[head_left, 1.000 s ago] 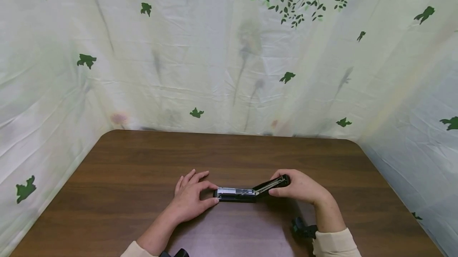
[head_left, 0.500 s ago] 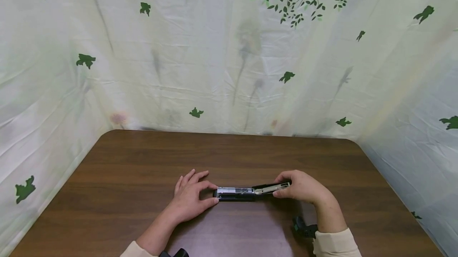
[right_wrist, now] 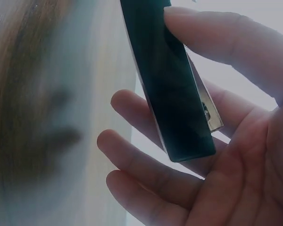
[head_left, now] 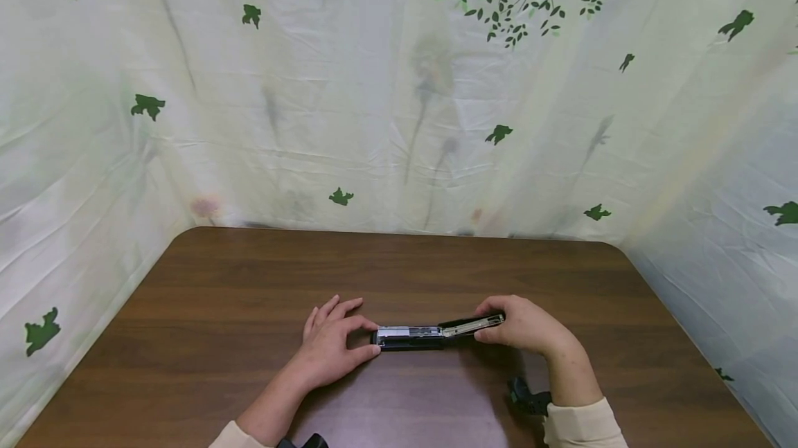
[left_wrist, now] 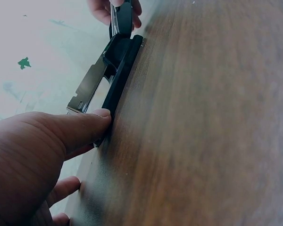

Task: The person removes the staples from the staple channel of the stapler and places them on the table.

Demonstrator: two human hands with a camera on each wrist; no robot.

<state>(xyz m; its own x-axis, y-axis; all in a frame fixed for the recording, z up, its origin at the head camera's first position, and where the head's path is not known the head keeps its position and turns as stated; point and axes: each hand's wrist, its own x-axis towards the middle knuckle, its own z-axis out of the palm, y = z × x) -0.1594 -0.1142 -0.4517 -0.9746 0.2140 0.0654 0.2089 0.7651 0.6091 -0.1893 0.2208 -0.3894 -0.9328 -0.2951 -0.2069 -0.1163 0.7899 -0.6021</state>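
Observation:
A black stapler [head_left: 411, 345] lies opened out on the table, its silver staple magazine [head_left: 405, 332] showing. My left hand [head_left: 333, 350] pinches the end of the base between thumb and forefinger, its other fingers spread; the left wrist view shows that thumb [left_wrist: 92, 125] along the base's side. To the right, my right hand [head_left: 530, 327] grips the free end of the stapler's swung-back top arm [head_left: 464, 329], which slants up a little. In the right wrist view the thumb presses the arm's dark cover [right_wrist: 174, 94], with a metal strip [right_wrist: 210, 108] beyond it.
The brown wooden table [head_left: 249, 268] stretches out around the hands. Behind it and at both sides hangs a pale curtain [head_left: 374, 88] with leaf prints. Black wrist devices [head_left: 528, 398] sit at both wrists, by the cream sleeves [head_left: 582, 424].
My right hand has swung the stapler's top arm lower and to the right, then raised it slightly again. My left hand has kept its hold on the base.

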